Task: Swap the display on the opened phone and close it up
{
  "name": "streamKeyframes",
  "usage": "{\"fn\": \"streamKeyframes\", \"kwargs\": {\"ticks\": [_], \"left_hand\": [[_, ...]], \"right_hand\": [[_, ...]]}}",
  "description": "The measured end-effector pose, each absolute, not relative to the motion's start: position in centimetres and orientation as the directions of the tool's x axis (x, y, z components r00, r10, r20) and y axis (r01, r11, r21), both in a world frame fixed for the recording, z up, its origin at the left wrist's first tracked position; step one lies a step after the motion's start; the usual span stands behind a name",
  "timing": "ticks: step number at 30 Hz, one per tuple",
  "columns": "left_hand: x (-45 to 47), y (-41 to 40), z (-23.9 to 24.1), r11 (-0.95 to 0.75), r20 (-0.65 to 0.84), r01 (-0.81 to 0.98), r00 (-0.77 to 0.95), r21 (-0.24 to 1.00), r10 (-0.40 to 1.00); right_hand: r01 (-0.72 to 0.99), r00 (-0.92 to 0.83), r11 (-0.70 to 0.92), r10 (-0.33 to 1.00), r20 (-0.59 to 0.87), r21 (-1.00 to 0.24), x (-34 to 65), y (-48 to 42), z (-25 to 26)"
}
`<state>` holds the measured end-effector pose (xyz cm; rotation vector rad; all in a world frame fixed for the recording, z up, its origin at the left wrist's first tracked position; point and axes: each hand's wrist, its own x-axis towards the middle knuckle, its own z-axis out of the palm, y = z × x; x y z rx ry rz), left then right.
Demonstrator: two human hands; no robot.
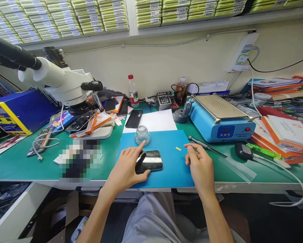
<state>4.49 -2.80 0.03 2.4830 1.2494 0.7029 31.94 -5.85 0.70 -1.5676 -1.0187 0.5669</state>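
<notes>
A smartphone point(154, 160) with a dark, glossy screen lies flat on a blue mat point(169, 177). My left hand point(126, 167) spans its left end, thumb along the near edge and fingers along the far edge. The index fingertip reaches close to a clear, ribbed plastic cup point(142, 135) behind the phone. My right hand point(199, 163) hovers over the right side of the mat, index finger stretched out to the left and the other fingers loosely curled; I see nothing held in it. A small yellow strip point(178, 149) lies just left of that fingertip.
Right of the mat are a dark pen-like tool point(204, 144), a clear film strip point(239, 170) and a blue heating machine point(217, 130). A microscope point(57, 81) overhangs the left side. Behind lie white paper point(159, 120), another black phone point(134, 119) and a red-capped bottle point(133, 94).
</notes>
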Motion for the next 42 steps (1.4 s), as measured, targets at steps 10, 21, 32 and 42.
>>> {"fn": "streamKeyframes", "kwargs": {"ticks": [10, 21, 32, 42], "left_hand": [[4.56, -2.68, 0.19, -0.595, 0.302, 0.675, 0.513, 0.437, 0.804], [4.44, -2.78, 0.16, -0.598, 0.301, 0.671, 0.518, 0.438, 0.801], [4.52, -2.82, 0.24, -0.597, 0.300, 0.671, 0.517, 0.438, 0.801], [4.50, -2.81, 0.30, -0.592, 0.294, 0.677, 0.514, 0.437, 0.806]], "right_hand": [[0.306, 0.517, 0.003, 0.839, 0.169, -0.952, 31.89, -5.83, 0.88], [0.303, 0.518, 0.005, 0.839, 0.169, -0.953, 31.85, -5.87, 0.70], [0.304, 0.512, 0.020, 0.840, 0.181, -0.953, 31.89, -5.92, 0.74], [0.301, 0.512, 0.012, 0.842, 0.172, -0.953, 31.80, -5.97, 0.88]]}}
